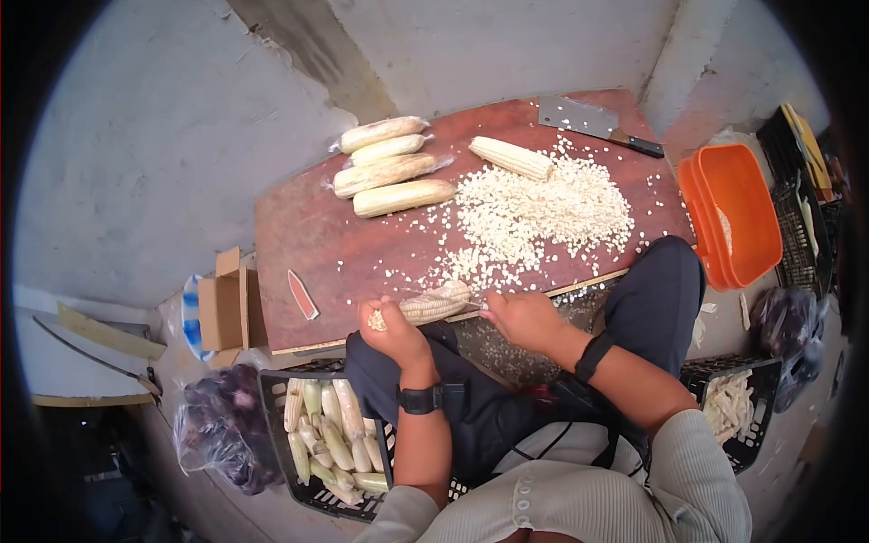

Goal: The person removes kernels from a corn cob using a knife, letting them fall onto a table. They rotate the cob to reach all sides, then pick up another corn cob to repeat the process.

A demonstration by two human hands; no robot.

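My left hand [395, 333] is wrapped round the near end of a pale corn cob [436, 304] at the front edge of the red table [308, 244]. Closed on a small thin tool, my right hand [523, 319] is at the cob's other end; the tool's shape is hard to make out. Beyond the hands lies a wide heap of loose white kernels [543, 213], with another cob [511, 157] on its far side. Several cobs [403, 197], some wrapped in clear film, are stacked in a column to the left of the heap.
A cleaver [579, 118] lies at the table's back right, a small red blade [302, 295] at front left. Orange tubs [751, 208] stand at the right. Below left are a cardboard box [222, 308] and a crate of corn [335, 434]; another crate [765, 398] is at lower right.
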